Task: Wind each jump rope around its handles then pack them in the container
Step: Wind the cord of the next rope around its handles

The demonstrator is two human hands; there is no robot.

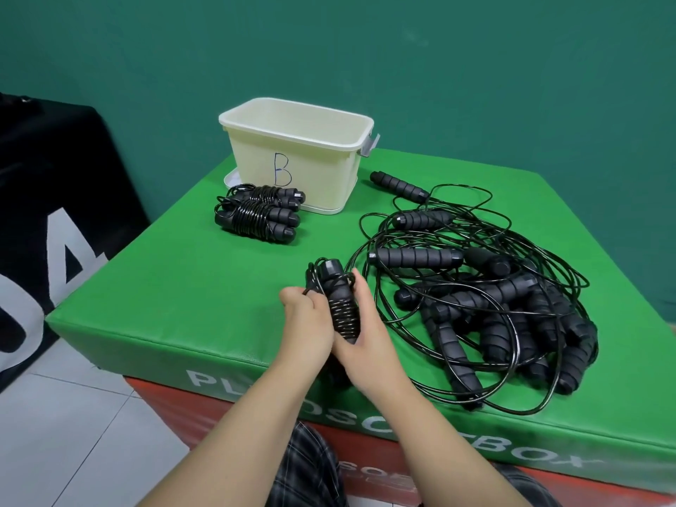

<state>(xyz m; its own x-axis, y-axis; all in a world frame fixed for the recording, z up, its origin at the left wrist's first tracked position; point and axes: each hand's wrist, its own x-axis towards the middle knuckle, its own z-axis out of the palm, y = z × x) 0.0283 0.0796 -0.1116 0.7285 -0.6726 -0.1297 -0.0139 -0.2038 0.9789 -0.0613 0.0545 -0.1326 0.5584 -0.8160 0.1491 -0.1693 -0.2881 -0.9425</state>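
Gripping a nearly wound jump rope (338,305), both left hand (307,323) and right hand (365,334) are curled round it. Two wound bundles (259,214) are left beside the unfilled container (296,151); a tangled pile (486,305) remains.

Teal-green wall (439,60) across the top, white tiled floor (73,415) lower left, a black padded thing with white print (55,199) at left, and a green-topped, red-based padded counter (175,287) mid-frame.
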